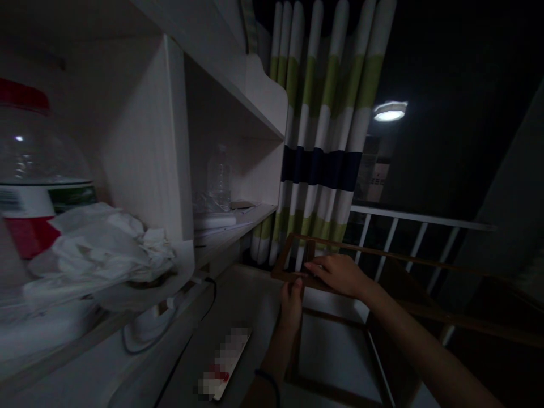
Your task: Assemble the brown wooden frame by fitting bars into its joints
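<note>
A brown wooden frame [284, 265] of slim bars stands before me, its upper corner at my hands. My left hand [291, 303] is closed round the upright just under that corner, thumb at the top. Over the top bar, my right hand [340, 273] reaches in from the right with its fingers bent together in a pinch. A thin pale sliver [301, 275] shows between the two hands; darkness hides what it is. Whatever the right fingertips pinch is too small and dim to name.
On the left, a white shelf unit [177, 141] holds crumpled tissue [106, 246], a large red-capped bottle [25, 164] and a clear bottle [219, 178]. A blurred flat phone-like object [225, 362] lies below. Behind are a striped curtain [321, 124] and a white railing [420, 218].
</note>
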